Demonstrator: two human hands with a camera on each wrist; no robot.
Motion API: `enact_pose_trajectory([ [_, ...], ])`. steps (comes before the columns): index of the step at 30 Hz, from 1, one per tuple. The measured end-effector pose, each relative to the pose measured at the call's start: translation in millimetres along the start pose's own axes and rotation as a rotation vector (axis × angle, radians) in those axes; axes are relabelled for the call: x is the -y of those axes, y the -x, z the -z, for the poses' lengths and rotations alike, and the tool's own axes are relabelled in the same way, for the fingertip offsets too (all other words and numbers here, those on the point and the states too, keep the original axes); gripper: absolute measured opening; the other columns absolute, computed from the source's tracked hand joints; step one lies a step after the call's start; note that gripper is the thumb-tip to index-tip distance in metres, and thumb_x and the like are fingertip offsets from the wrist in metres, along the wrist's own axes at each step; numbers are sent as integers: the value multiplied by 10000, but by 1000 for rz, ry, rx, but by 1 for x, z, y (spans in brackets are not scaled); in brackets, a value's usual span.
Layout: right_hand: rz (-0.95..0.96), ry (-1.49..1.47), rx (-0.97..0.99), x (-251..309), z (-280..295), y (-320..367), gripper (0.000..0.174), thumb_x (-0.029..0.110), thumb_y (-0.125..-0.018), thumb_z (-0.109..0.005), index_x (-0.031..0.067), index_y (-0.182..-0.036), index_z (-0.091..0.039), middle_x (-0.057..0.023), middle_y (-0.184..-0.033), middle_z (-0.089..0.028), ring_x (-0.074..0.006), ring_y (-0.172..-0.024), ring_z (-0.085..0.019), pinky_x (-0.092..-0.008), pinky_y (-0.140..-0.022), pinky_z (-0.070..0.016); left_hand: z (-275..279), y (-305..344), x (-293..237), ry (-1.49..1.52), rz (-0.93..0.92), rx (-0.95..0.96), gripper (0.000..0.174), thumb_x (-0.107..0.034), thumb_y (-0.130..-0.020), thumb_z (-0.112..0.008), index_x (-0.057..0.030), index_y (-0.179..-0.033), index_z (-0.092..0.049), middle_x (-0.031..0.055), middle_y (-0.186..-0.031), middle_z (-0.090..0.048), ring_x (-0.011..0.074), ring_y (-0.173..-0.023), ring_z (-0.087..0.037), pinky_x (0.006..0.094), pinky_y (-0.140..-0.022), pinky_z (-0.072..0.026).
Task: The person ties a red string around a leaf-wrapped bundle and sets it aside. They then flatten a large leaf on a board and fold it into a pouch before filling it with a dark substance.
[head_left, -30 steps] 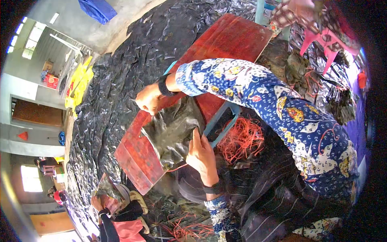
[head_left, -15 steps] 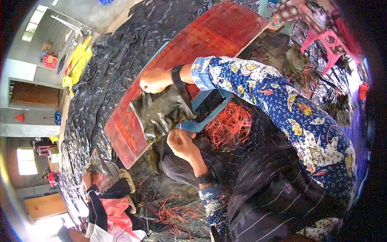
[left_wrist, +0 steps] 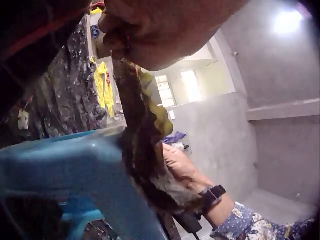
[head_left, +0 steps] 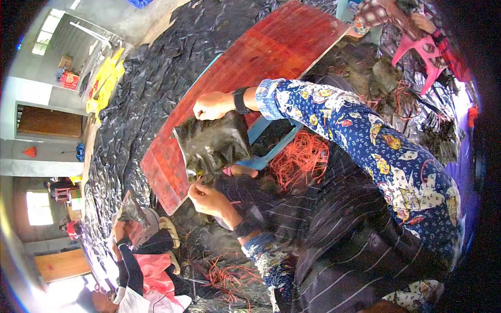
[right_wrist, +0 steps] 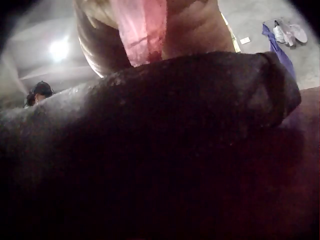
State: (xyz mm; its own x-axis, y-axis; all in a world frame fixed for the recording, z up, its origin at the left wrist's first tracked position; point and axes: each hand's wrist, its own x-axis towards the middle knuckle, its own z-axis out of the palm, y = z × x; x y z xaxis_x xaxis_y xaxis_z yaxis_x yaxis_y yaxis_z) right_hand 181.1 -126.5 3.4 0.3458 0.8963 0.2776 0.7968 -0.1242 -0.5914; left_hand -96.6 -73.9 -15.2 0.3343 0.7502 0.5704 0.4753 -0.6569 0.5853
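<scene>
A flat bundle of dark, glossy, leaf-like sheets (head_left: pixel 211 143) lies over the near edge of a red-brown board (head_left: pixel 167 172). My right hand (head_left: pixel 214 106) is curled at its far side, gripping a pinkish-red strip (right_wrist: pixel 142 30) that shows between the fingers in the right wrist view. At the bundle's lower corner my left hand (head_left: pixel 209 200) pinches a thin bit of red string, close to the yellowish edge there. The left wrist view has the bundle's ragged side (left_wrist: pixel 145 135) edge-on, my right hand (left_wrist: pixel 182 167) behind it.
A blue stool (head_left: pixel 274 151) stands under the board, beside a tangled heap of red strips (head_left: pixel 300 159). Black plastic sheeting (head_left: pixel 135 104) covers the floor. Another person (head_left: pixel 130 266) sits at lower left, holding a similar bundle. A pink stool (head_left: pixel 420 57) is at upper right.
My left hand has moved off the bundle's near side, round to its lower corner, now pinching string. My right hand stays at the far side. The view has shifted slightly.
</scene>
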Motion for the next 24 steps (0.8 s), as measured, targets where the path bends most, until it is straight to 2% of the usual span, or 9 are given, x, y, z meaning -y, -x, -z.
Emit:
enact_pose_trajectory([
  [4,23,16,6,6,15,8,177,162,-788,-606,56,-899,-692,-114,-815,-691,-277,-776,-660,-386,-681,-495,22,-19,-17,4,-22,98,176,-162,-868,-633,12,-862,-662,139,-784,-676,242,-667,-642,349,-636,-503],
  [6,80,31,-45,8,26,8,148,170,-776,-607,44,-806,-680,-129,-741,-668,-306,-712,-649,-394,-623,-492,40,-24,-30,-17,-41,171,181,-165,-873,-629,13,-869,-664,129,-780,-675,227,-665,-640,342,-636,-502],
  [8,-37,314,39,14,47,12,170,181,-758,-611,27,-694,-643,-148,-662,-634,-334,-629,-628,-412,-558,-484,49,-28,-28,46,-135,287,108,-100,-864,-620,-1,-885,-657,143,-815,-665,281,-691,-633,366,-631,-495],
  [9,54,268,-101,15,54,17,215,199,-740,-622,13,-632,-615,-175,-614,-603,-362,-574,-608,-443,-507,-473,50,-31,-23,66,-177,298,119,-88,-865,-619,14,-907,-663,158,-821,-665,276,-702,-636,351,-641,-501],
  [12,-32,336,-171,11,73,16,219,214,-744,-631,14,-656,-637,-201,-623,-605,-371,-585,-618,-454,-512,-486,63,-35,-30,102,-180,346,138,-85,-869,-621,31,-933,-661,175,-818,-662,263,-714,-641,339,-647,-505],
  [13,-100,334,-212,10,75,16,176,171,-657,-668,-4,-661,-653,-215,-669,-636,-396,-639,-647,-478,-543,-516,67,-37,-29,116,-154,377,140,-76,-877,-614,32,-952,-663,139,-810,-668,218,-728,-639,319,-651,-503],
  [14,-102,338,-218,12,81,19,176,171,-657,-668,-4,-661,-653,-215,-669,-636,-396,-639,-647,-478,-543,-516,68,-36,-27,120,-160,377,140,-76,-877,-614,32,-952,-663,139,-810,-668,218,-728,-639,319,-651,-503],
  [17,-120,403,-203,18,93,26,165,156,-651,-666,-5,-686,-657,-209,-695,-647,-397,-654,-650,-478,-539,-514,74,-38,-34,240,66,424,139,-60,-885,-586,26,-956,-669,21,-736,-616,66,-594,-493,224,-517,-401],
  [24,-231,432,-232,3,96,25,146,114,-646,-647,-11,-722,-657,-209,-714,-648,-395,-680,-655,-479,-534,-508,52,-39,-20,394,-12,508,171,-79,-889,-577,15,-992,-675,9,-721,-621,46,-569,-478,210,-493,-365],
])
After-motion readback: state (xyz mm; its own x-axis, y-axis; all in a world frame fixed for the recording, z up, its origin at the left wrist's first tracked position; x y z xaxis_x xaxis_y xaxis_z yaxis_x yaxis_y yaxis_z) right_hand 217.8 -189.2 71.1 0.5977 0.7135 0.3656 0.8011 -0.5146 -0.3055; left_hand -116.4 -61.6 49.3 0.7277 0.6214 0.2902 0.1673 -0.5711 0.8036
